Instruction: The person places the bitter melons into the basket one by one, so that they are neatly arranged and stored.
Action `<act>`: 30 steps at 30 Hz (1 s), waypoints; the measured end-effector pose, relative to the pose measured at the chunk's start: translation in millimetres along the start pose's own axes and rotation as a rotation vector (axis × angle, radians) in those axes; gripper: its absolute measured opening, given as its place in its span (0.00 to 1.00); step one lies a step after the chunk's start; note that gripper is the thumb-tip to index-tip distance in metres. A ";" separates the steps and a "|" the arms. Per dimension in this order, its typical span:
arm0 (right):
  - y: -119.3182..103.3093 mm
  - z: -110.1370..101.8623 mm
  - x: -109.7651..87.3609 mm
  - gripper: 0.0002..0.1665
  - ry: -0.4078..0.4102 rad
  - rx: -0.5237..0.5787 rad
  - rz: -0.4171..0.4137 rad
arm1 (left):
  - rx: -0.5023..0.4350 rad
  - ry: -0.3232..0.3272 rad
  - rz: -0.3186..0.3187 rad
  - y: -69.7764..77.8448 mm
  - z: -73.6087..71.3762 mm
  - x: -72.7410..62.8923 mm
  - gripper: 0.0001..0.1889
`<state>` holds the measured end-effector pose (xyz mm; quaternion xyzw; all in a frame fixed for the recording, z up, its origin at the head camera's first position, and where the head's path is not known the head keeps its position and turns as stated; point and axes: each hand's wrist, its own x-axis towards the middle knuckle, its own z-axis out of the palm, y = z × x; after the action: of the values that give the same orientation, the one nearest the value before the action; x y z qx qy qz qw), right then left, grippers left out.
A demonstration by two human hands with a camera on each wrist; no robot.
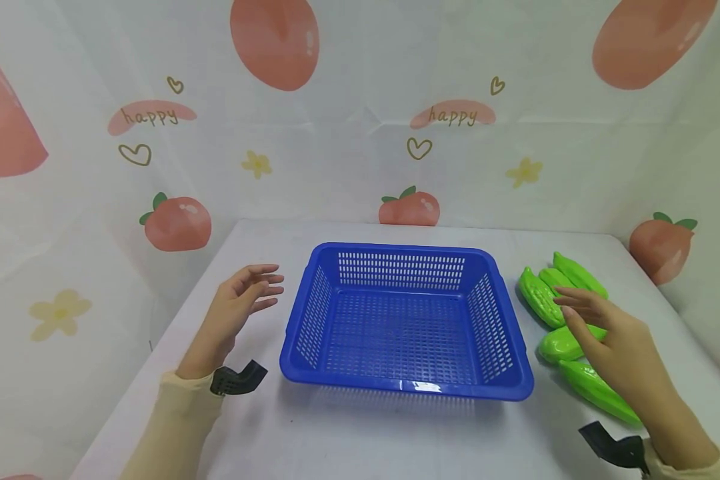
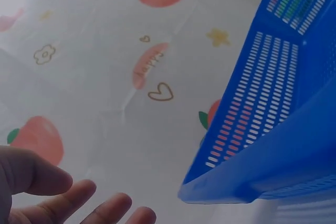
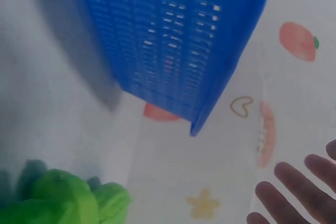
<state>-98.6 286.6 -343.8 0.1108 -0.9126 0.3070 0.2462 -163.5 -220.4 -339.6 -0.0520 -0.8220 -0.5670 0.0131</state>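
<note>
A blue plastic basket with slotted walls stands upright on the white table, and nothing lies in it. To its left my left hand hovers with relaxed fingers, apart from the rim and holding nothing. Several bright green, bumpy vegetables, like bitter melons, lie to the basket's right. My right hand is over them, fingers loosely extended, and partly hides them in the head view. In the right wrist view its fingers are spread apart with nothing between them.
A white cloth backdrop printed with peaches, hearts and flowers rises behind and beside the table. Black straps with tabs sit at both wrists, below beige sleeves.
</note>
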 end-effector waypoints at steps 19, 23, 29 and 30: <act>41.8 3.0 -27.6 0.36 -0.032 0.123 -0.014 | -0.122 -0.137 -0.097 -12.0 5.4 2.1 0.36; 48.6 4.2 -35.9 0.35 -0.031 0.124 -0.009 | -0.128 -0.165 -0.120 -15.3 7.3 3.0 0.37; 55.6 4.4 -45.4 0.35 -0.042 0.107 0.033 | -0.130 -0.177 -0.159 -19.4 9.2 2.5 0.39; 56.6 4.4 -47.0 0.35 -0.045 0.109 0.045 | -0.131 -0.177 -0.169 -20.3 9.4 2.5 0.40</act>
<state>-80.1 330.9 -399.7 0.1104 -0.9020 0.3593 0.2124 -167.6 -218.6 -361.6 -0.0332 -0.7825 -0.6118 -0.1106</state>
